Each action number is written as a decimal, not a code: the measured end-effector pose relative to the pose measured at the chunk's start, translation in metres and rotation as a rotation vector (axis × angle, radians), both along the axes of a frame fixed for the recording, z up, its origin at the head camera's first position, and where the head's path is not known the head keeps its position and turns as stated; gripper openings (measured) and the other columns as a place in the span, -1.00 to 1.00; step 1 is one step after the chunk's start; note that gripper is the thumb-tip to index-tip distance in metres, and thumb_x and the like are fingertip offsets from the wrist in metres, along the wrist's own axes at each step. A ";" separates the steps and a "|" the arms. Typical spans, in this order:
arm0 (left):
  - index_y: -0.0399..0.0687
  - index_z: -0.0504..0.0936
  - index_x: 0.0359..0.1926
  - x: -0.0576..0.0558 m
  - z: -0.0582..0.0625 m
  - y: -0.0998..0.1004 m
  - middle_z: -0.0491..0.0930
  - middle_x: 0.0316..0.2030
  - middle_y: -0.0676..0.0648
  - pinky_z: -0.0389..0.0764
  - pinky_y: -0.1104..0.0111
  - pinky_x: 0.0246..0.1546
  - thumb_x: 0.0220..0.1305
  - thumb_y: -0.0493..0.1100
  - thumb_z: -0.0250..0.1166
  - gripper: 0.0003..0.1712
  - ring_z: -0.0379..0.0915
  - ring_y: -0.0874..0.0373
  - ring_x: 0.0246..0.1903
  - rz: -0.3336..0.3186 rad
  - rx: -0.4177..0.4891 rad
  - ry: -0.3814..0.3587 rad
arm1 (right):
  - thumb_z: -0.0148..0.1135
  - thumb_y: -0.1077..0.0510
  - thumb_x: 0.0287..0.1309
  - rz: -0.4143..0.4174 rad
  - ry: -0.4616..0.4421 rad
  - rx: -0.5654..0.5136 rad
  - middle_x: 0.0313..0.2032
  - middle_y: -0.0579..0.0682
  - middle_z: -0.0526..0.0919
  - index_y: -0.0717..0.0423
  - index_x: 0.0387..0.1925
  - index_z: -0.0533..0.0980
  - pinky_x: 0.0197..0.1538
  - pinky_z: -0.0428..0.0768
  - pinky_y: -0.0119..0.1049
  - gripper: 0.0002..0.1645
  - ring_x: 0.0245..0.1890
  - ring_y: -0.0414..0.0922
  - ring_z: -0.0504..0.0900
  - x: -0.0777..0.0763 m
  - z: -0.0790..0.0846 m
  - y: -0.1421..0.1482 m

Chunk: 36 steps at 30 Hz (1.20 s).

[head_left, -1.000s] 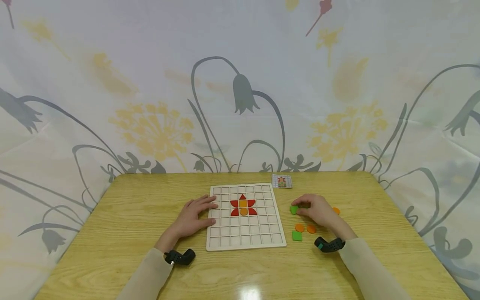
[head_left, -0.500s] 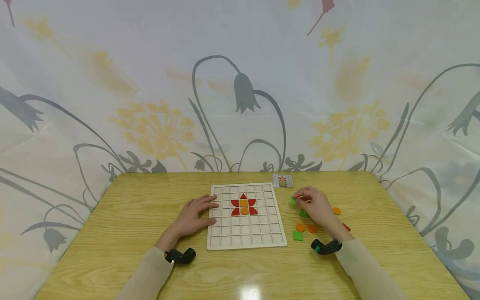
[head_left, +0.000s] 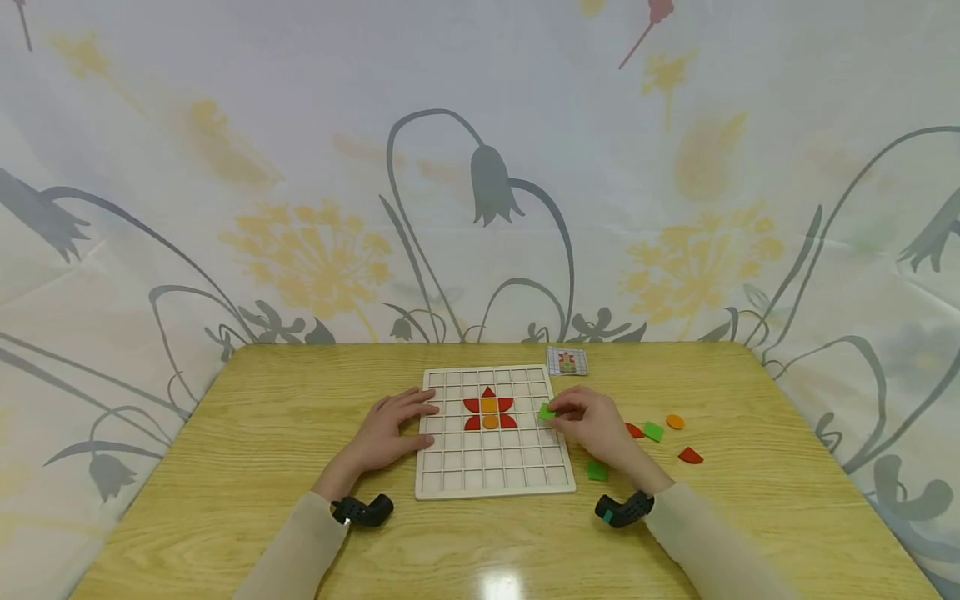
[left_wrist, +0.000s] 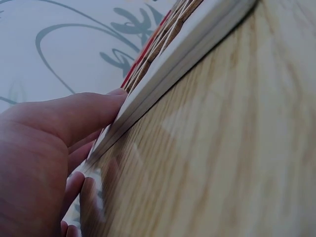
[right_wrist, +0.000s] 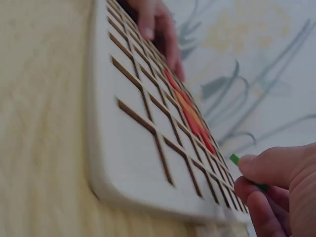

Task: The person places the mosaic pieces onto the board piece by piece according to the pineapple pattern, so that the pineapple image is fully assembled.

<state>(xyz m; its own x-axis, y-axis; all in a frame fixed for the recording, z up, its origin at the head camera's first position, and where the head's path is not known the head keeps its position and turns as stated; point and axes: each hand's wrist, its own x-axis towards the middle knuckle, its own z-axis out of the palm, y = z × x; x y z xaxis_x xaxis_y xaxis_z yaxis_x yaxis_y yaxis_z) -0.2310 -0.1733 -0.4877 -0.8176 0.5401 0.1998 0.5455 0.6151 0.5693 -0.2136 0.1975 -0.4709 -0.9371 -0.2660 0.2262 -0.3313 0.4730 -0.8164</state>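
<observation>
1. The right hand [head_left: 592,423] has a pinching grip on a green piece [head_left: 547,412], thumb against fingertips.
2. That piece is at the right side of the white grid board [head_left: 491,481]; I cannot tell whether it touches the surface.
3. The left hand [head_left: 388,435] has a relaxed grip, its fingers spread over the board's left edge, and the thumb [left_wrist: 111,102] touches the rim.
4. On the board, a red triangle [head_left: 489,392] tops two orange pieces [head_left: 490,405], with four red pieces [head_left: 506,405] at their sides.
5. Right of the board on the table [head_left: 300,383], near the right forearm, lie a red wedge [head_left: 691,456], another red piece [head_left: 634,430], a green square [head_left: 653,432] and an orange disc [head_left: 675,422].
6. A second loose green square [head_left: 597,472] lies just beside the board's right edge, near the right wrist.
7. A picture card [head_left: 567,362] showing a similar figure lies beyond the board's far right corner.
</observation>
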 end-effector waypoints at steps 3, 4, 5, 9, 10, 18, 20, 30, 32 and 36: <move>-0.04 0.59 0.25 0.000 0.000 0.000 0.33 0.41 -0.09 -0.07 -0.24 0.36 0.30 0.02 0.35 -0.47 0.04 -0.14 0.46 -0.003 0.001 0.004 | 0.44 0.29 0.12 0.047 0.004 -0.013 -0.18 -0.02 0.67 0.10 -0.21 0.71 -0.18 0.66 -0.33 -0.83 -0.26 -0.17 0.67 0.004 -0.002 -0.015; -0.04 0.60 0.25 0.000 0.000 0.000 0.33 0.41 -0.09 -0.07 -0.24 0.36 0.31 0.02 0.35 -0.47 0.04 -0.14 0.46 -0.003 0.000 0.005 | 0.44 0.28 0.13 0.067 0.009 -0.009 -0.18 -0.04 0.67 0.08 -0.22 0.71 -0.19 0.66 -0.33 -0.84 -0.27 -0.18 0.67 0.005 -0.002 -0.019; -0.05 0.60 0.24 0.001 0.000 -0.001 0.33 0.41 -0.10 -0.07 -0.24 0.36 0.31 0.02 0.35 -0.47 0.04 -0.14 0.46 -0.003 0.001 0.007 | 0.44 0.27 0.13 0.089 0.015 -0.005 -0.19 -0.05 0.68 0.07 -0.23 0.71 -0.19 0.66 -0.32 -0.85 -0.27 -0.18 0.67 0.006 -0.003 -0.024; -0.06 0.60 0.24 0.000 0.000 -0.001 0.33 0.41 -0.11 -0.08 -0.25 0.36 0.30 0.00 0.36 -0.47 0.04 -0.15 0.46 -0.001 0.007 0.009 | 0.44 0.22 0.14 0.171 0.042 0.038 -0.17 -0.12 0.70 -0.02 -0.25 0.71 -0.15 0.64 -0.30 -0.87 -0.23 -0.20 0.65 0.007 -0.005 -0.041; -0.06 0.60 0.24 0.000 0.000 -0.001 0.34 0.40 -0.11 -0.08 -0.25 0.36 0.30 0.00 0.36 -0.47 0.04 -0.15 0.46 0.000 0.007 0.010 | 0.44 0.21 0.15 0.190 0.045 0.051 -0.15 -0.14 0.70 -0.03 -0.25 0.71 -0.11 0.63 -0.29 -0.88 -0.19 -0.20 0.65 0.008 -0.006 -0.044; -0.04 0.59 0.25 0.001 0.000 0.000 0.34 0.41 -0.08 -0.09 -0.25 0.36 0.31 0.02 0.35 -0.47 0.04 -0.14 0.46 -0.003 0.011 0.000 | 0.40 0.19 0.20 0.246 0.094 0.227 -0.13 -0.16 0.67 -0.04 -0.22 0.71 0.02 0.56 -0.17 -0.88 -0.08 -0.13 0.60 0.012 -0.009 -0.061; -0.04 0.59 0.25 0.000 -0.001 -0.001 0.34 0.40 -0.08 -0.07 -0.25 0.36 0.30 0.01 0.35 -0.47 0.04 -0.14 0.46 -0.004 0.015 0.005 | 0.39 0.20 0.21 0.242 0.094 0.256 -0.11 -0.16 0.66 -0.04 -0.22 0.71 0.04 0.55 -0.15 -0.88 -0.06 -0.12 0.58 0.013 -0.008 -0.063; -0.06 0.61 0.22 -0.001 -0.004 -0.002 0.35 0.39 -0.12 -0.05 -0.27 0.32 0.28 0.02 0.36 -0.47 0.07 -0.18 0.44 -0.005 0.028 0.049 | 0.35 0.20 0.25 0.230 0.161 0.363 -0.12 -0.11 0.62 -0.02 -0.20 0.72 -0.05 0.58 -0.17 -0.89 -0.12 -0.12 0.59 0.018 0.004 -0.072; -0.04 0.61 0.23 -0.001 -0.003 -0.002 0.34 0.40 -0.11 -0.07 -0.27 0.34 0.29 0.02 0.36 -0.48 0.06 -0.17 0.45 -0.003 0.028 0.030 | 0.35 0.19 0.26 0.227 0.167 0.381 -0.12 -0.12 0.62 -0.02 -0.19 0.72 -0.09 0.59 -0.21 -0.88 -0.15 -0.14 0.59 0.018 0.004 -0.072; -0.02 0.60 0.24 -0.001 -0.002 -0.001 0.32 0.42 -0.08 -0.10 -0.24 0.36 0.31 0.01 0.35 -0.48 0.03 -0.14 0.47 0.002 0.012 0.001 | 0.35 0.19 0.25 0.228 0.173 0.401 -0.14 -0.10 0.61 -0.01 -0.18 0.72 -0.16 0.57 -0.25 -0.88 -0.21 -0.16 0.57 0.018 0.005 -0.073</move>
